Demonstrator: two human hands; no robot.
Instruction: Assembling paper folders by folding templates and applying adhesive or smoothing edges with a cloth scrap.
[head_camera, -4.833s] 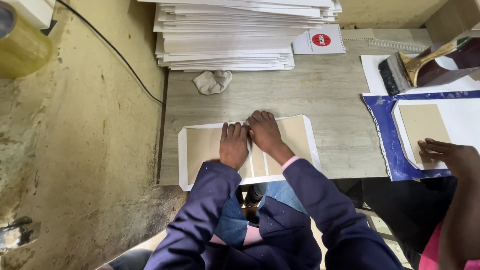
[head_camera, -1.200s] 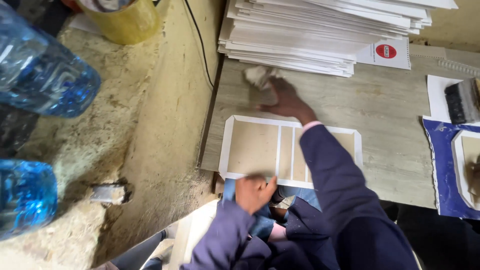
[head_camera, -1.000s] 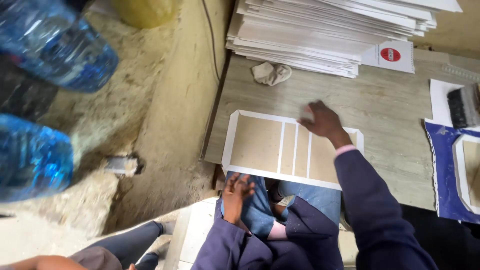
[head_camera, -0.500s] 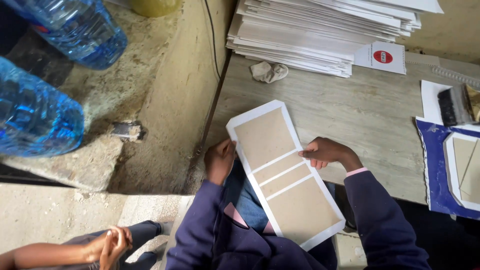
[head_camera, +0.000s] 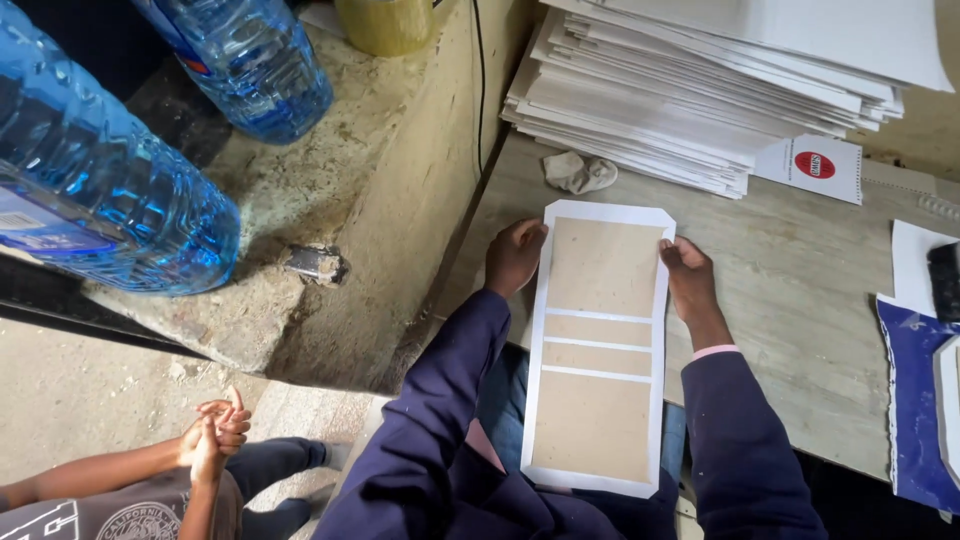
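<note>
A long white sheet with brown cardboard panels glued on it (head_camera: 603, 340) lies lengthwise toward me, its far half on the grey table (head_camera: 790, 300) and its near half over my lap. My left hand (head_camera: 513, 257) grips its left edge near the far corner. My right hand (head_camera: 689, 278) rests flat against its right edge. Both arms wear dark blue sleeves.
A tall stack of white boards (head_camera: 720, 90) fills the table's far side, with a crumpled rag (head_camera: 578, 171) before it. A blue sheet (head_camera: 915, 400) lies at right. Two blue water bottles (head_camera: 110, 200) stand on the concrete ledge at left. Another person's clasped hands (head_camera: 215, 430) show bottom left.
The sheet lay crosswise on the table under my right hand, then I picked it up with both hands and turned it; now it points lengthwise away from me.
</note>
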